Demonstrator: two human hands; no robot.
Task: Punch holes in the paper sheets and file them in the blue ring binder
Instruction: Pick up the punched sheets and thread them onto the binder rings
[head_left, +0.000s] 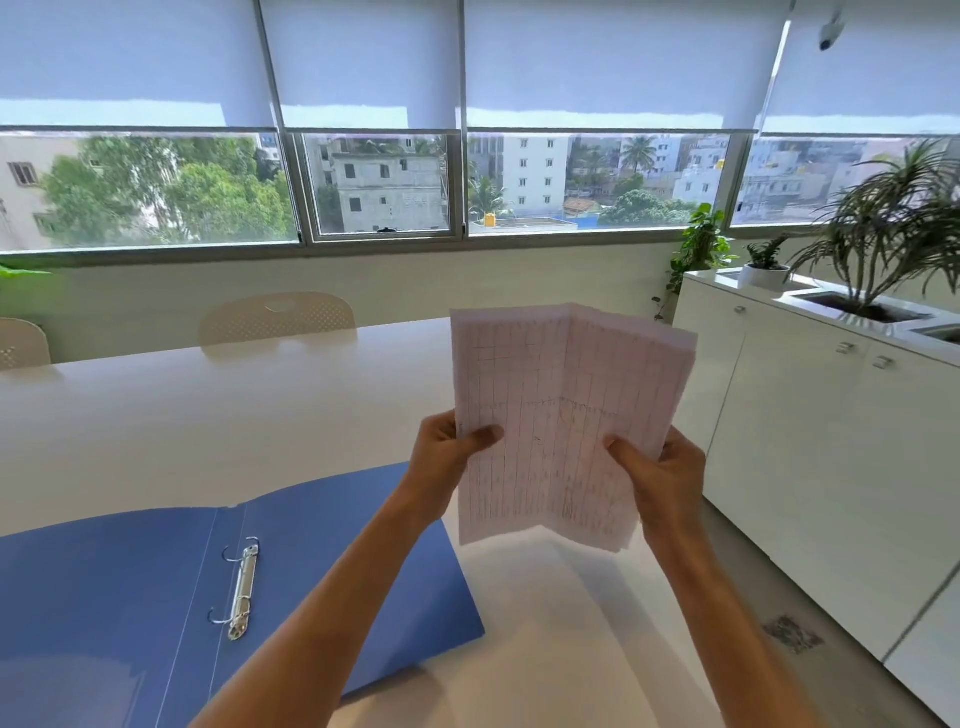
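A stack of paper sheets (561, 415) printed with a ruled grid is held upright above the white table (208, 415), bent along a vertical crease down its middle. My left hand (447, 452) grips its left edge, thumb on the front. My right hand (660, 473) grips the lower right edge the same way. The blue ring binder (130, 597) lies open and flat on the table at lower left. Its metal ring mechanism (243, 590) has both rings parted. No hole punch is in view.
Two beige chairs (278, 317) stand at the table's far side under the windows. A white cabinet (831, 415) with potted plants (893, 234) on top runs along the right, with a strip of floor between it and the table.
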